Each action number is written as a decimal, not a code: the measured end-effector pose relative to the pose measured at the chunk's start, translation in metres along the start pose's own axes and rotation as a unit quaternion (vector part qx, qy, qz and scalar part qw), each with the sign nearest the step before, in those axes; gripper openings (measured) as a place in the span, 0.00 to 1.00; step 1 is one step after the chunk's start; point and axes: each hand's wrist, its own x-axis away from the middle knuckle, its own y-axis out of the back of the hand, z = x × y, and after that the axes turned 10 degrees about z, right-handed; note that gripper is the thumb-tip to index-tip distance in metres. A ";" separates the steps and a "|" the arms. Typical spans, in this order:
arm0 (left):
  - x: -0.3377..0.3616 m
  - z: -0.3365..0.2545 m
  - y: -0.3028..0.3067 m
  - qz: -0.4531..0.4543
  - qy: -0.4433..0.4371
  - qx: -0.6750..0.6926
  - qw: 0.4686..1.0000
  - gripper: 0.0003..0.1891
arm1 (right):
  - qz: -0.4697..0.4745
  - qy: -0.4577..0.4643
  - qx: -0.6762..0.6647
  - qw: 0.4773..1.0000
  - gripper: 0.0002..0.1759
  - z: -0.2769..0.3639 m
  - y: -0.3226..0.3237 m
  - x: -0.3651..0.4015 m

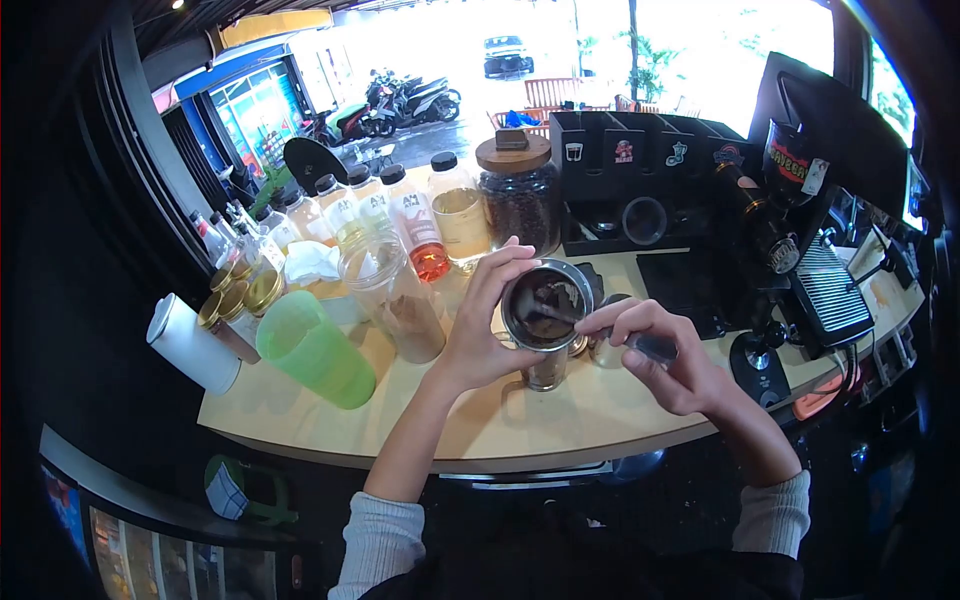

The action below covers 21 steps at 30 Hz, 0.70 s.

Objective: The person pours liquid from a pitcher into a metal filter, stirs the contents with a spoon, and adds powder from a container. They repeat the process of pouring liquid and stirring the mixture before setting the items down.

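My left hand [480, 325] grips the rim of a round metal cup [545, 300] held above the counter, its inside smeared with dark brown residue. My right hand [665, 355] is closed on the dark handle of a spoon [560, 312] whose tip reaches into the cup. Under the cup stands a small glass [547, 372], partly hidden.
On the wooden counter [600, 420] stand a green plastic cup [315, 350], a clear jar [395, 295], several syrup bottles [415, 215], a coffee-bean jar [518, 195], a white roll [190, 345], a black organiser [640, 175] and a coffee machine [810, 230] at right.
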 end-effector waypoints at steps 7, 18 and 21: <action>0.002 -0.001 0.001 0.003 -0.001 0.005 1.000 0.42 | -0.006 -0.009 -0.095 0.995 0.10 -0.003 0.004 -0.004; 0.004 0.001 0.003 0.018 0.075 -0.027 0.997 0.44 | -0.084 -0.037 -0.139 0.986 0.13 -0.005 0.003 -0.010; 0.003 0.001 0.002 0.032 0.098 -0.047 0.994 0.46 | -0.093 -0.036 -0.135 0.986 0.12 -0.009 0.002 -0.010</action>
